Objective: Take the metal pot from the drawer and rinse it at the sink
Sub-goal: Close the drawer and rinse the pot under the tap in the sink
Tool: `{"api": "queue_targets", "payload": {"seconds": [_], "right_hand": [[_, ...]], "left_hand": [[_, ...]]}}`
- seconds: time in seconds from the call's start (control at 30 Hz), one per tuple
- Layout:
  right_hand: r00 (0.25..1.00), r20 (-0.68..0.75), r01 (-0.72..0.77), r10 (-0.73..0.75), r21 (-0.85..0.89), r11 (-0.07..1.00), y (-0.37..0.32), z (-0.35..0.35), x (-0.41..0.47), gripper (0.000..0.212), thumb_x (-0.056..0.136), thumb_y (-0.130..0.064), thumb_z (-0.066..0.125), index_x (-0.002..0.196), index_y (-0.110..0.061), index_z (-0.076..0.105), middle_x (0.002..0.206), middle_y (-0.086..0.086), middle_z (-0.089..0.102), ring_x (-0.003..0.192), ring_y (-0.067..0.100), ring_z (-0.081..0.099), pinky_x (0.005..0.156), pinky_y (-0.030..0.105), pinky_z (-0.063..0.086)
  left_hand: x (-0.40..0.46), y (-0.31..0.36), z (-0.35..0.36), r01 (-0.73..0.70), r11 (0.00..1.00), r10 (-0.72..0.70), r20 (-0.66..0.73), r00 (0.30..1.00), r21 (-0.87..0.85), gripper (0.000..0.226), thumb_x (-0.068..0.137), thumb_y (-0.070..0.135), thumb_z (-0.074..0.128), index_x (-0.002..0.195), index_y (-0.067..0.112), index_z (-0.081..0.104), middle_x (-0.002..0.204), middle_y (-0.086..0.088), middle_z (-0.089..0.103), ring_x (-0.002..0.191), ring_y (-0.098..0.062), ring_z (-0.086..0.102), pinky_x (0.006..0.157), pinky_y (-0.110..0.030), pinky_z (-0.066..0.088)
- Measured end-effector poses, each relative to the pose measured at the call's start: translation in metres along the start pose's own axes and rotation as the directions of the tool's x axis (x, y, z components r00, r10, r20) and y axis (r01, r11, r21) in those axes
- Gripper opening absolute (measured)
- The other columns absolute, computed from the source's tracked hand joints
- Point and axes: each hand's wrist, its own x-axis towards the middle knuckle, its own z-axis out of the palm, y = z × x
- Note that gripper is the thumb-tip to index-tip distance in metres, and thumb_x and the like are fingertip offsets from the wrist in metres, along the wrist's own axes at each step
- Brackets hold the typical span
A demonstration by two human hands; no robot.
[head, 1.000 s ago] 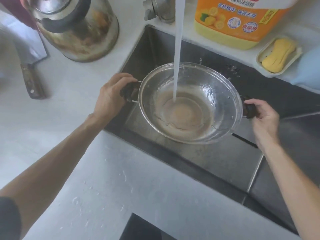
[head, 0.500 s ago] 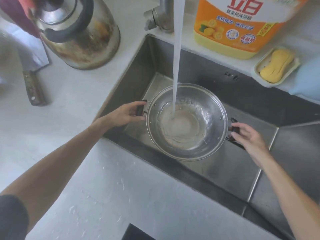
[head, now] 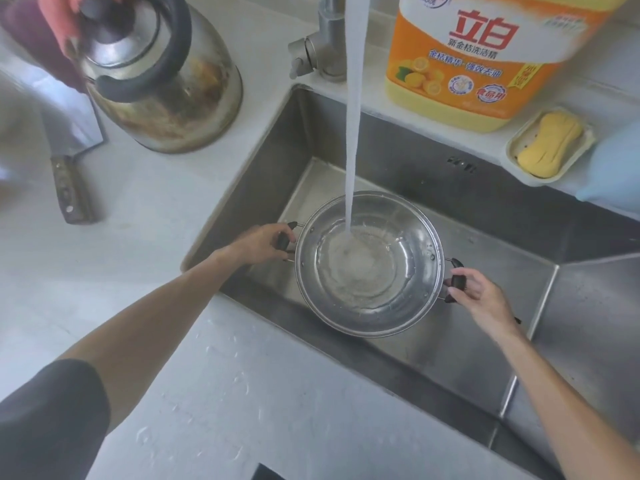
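White counter (head: pixel 145 244) wraps the steel sink (head: pixel 485 306), one basin, dark walls, wet floor. Inside the basin, low over its floor: one metal pot (head: pixel 369 265), round, shallow, two black side handles; cannot tell whether it rests on the bottom. Contents: shallow clear water, churned white where the tap stream (head: pixel 353 133) lands just behind centre. Stream falls from the faucet (head: pixel 322 46) at the sink's back left corner. Left hand (head: pixel 259 244) curled round the left handle, fingers closed on it. Right hand (head: pixel 481 292) pinches the right handle, thumb and fingertips on the black grip, palm loosely open. On the counter left of the faucet: one stained steel kettle (head: pixel 159 81), lid on, black handle. Back ledge: one orange detergent jug (head: pixel 485 57); right of it, one soap dish (head: pixel 554 147) holding one yellow soap bar (head: pixel 550 143). Far left: one cleaver (head: pixel 69 143), handle toward the viewer. Nothing lies between hands and pot.
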Motion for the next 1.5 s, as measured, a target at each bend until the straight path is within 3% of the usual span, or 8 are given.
{"api": "queue_targets", "payload": {"seconds": [0.17, 0.27, 0.37, 0.73, 0.9, 1.1, 1.23, 1.5], "right_hand": [[0.999, 0.003, -0.038, 0.038, -0.028, 0.999, 0.0, 0.005, 0.001, 0.032, 0.082, -0.002, 0.065, 0.093, -0.031, 0.06, 0.109, 0.012, 0.065, 0.082, 0.011, 0.066, 0.072, 0.003, 0.045], [0.999, 0.023, -0.04, 0.04, -0.008, 0.999, 0.009, 0.006, 0.002, 0.028, 0.082, 0.002, 0.064, 0.095, -0.023, 0.059, 0.107, 0.012, 0.065, 0.073, -0.01, 0.064, 0.068, -0.002, 0.042], [0.998, 0.031, -0.05, 0.05, 0.007, 0.999, 0.013, 0.006, 0.005, 0.03, 0.082, 0.003, 0.064, 0.092, -0.025, 0.059, 0.105, 0.013, 0.065, 0.067, -0.014, 0.062, 0.066, -0.003, 0.041], [0.998, 0.036, -0.048, 0.049, -0.027, 0.998, 0.019, 0.002, 0.008, 0.048, 0.082, 0.004, 0.062, 0.081, -0.043, 0.061, 0.103, 0.014, 0.066, 0.066, -0.004, 0.066, 0.064, 0.002, 0.045], [0.999, 0.031, -0.037, 0.037, -0.026, 0.999, 0.01, 0.003, 0.002, 0.024, 0.084, 0.006, 0.058, 0.101, -0.012, 0.059, 0.102, 0.017, 0.064, 0.059, -0.004, 0.064, 0.054, 0.003, 0.042], [0.996, 0.075, -0.05, 0.048, 0.03, 0.998, 0.005, -0.01, 0.002, 0.031, 0.059, -0.039, 0.083, 0.085, -0.032, 0.068, 0.102, 0.012, 0.068, 0.075, 0.016, 0.071, 0.069, 0.025, 0.058], [0.985, 0.159, -0.073, 0.066, 0.036, 0.997, 0.004, -0.013, 0.007, 0.026, 0.079, 0.001, 0.067, 0.093, -0.021, 0.063, 0.105, 0.017, 0.066, 0.069, 0.007, 0.069, 0.066, 0.018, 0.057], [0.989, 0.144, 0.029, -0.019, -0.068, 0.997, -0.006, -0.017, 0.007, 0.049, 0.076, 0.001, 0.071, 0.079, -0.047, 0.06, 0.095, -0.005, 0.067, 0.067, -0.004, 0.064, 0.07, 0.004, 0.045]], "left_hand": [[-0.016, 0.03, -0.038, -0.052, 0.975, 0.089, -0.167, 0.982, 0.214, 0.03, 0.088, 0.031, 0.061, 0.118, 0.034, 0.059, 0.104, 0.008, 0.07, 0.092, -0.017, 0.063, 0.077, -0.028, 0.046], [-0.037, 0.07, -0.083, -0.321, 0.945, 0.2, -0.654, 0.729, -0.068, 0.023, 0.086, 0.036, 0.064, 0.108, 0.04, 0.059, 0.078, 0.016, 0.066, 0.074, -0.011, 0.065, 0.075, -0.026, 0.052], [-0.031, 0.098, -0.132, -0.51, 0.828, 0.142, -0.793, 0.592, -0.233, 0.032, 0.086, 0.034, 0.066, 0.117, 0.036, 0.057, 0.081, 0.01, 0.066, 0.067, -0.005, 0.062, 0.069, -0.016, 0.053], [0.028, 0.11, -0.126, -0.53, 0.77, 0.062, -0.785, 0.616, -0.355, 0.027, 0.093, 0.017, 0.06, 0.115, 0.005, 0.07, 0.1, -0.003, 0.073, 0.078, 0.002, 0.068, 0.083, -0.019, 0.057], [0.015, 0.124, -0.127, -0.53, 0.82, 0.204, -0.756, 0.622, -0.215, 0.033, 0.094, 0.019, 0.056, 0.126, 0.016, 0.062, 0.102, 0.003, 0.069, 0.076, 0.018, 0.057, 0.078, -0.007, 0.049], [-0.026, 0.06, -0.047, -0.109, 0.994, 0.095, -0.297, 0.95, -0.029, 0.022, 0.089, 0.035, 0.06, 0.109, 0.026, 0.065, 0.101, 0.005, 0.067, 0.094, -0.017, 0.064, 0.093, -0.039, 0.051], [-0.03, 0.033, -0.019, 0.126, 0.967, -0.169, 0.182, 0.969, 0.223, 0.034, 0.092, 0.035, 0.057, 0.124, 0.024, 0.058, 0.106, -0.004, 0.057, 0.107, -0.026, 0.056, 0.093, -0.032, 0.042], [-0.016, 0.019, -0.007, -0.026, 0.998, 0.024, 0.035, 0.999, 0.063, 0.04, 0.087, 0.011, 0.063, 0.125, 0.025, 0.059, 0.088, -0.005, 0.06, 0.081, -0.019, 0.054, 0.074, -0.024, 0.038]]}}
